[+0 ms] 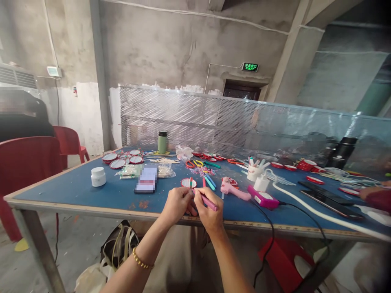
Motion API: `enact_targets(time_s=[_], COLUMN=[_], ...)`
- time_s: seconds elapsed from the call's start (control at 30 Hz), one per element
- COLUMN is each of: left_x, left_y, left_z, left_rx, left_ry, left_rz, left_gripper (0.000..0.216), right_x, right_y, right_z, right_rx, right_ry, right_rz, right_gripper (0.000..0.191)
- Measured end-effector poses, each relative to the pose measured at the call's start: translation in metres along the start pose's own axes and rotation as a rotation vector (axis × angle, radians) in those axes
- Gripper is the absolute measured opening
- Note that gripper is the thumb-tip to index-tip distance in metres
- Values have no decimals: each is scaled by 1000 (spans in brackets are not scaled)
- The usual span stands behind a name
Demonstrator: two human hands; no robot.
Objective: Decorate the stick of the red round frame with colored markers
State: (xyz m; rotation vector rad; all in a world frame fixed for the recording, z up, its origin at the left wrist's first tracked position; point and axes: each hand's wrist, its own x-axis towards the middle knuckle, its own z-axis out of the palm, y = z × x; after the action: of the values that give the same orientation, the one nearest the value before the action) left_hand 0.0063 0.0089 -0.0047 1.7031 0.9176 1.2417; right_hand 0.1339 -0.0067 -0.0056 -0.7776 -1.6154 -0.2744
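My left hand [177, 204] is closed at the table's front edge, pinching a small stick with red and green bands [191, 182] that points up. Close beside it, my right hand [210, 208] grips a pink marker pen [210, 202], its tip end near the left fingers. I cannot make out whether the tip touches the stick. Just behind my fingers lies a round white disc with a red rim [185, 182]. To its right rest blue and teal marker pens [210, 182] and a pink hot glue gun [233, 189].
A phone [146, 179] and a white jar [98, 177] stand left; several red-rimmed discs [117, 163] lie behind. Right are a white cup of pens [253, 172], a magenta device [263, 197], cables and a white hose [301, 200]. Another person's sleeve [378, 196] shows far right.
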Motion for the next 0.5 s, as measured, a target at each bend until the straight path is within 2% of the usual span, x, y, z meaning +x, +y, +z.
enact_targets(time_s=[0.1, 0.5], left_x=[0, 0], left_y=[1, 0], left_z=[0, 0], left_rx=[-28, -3], left_ry=[1, 0], left_rz=[-33, -3], left_gripper=[28, 32], right_x=[0, 0], right_y=[0, -1], right_z=[-1, 1], right_rx=[-3, 24], right_ry=[45, -20], right_rz=[19, -19], right_gripper=[17, 17])
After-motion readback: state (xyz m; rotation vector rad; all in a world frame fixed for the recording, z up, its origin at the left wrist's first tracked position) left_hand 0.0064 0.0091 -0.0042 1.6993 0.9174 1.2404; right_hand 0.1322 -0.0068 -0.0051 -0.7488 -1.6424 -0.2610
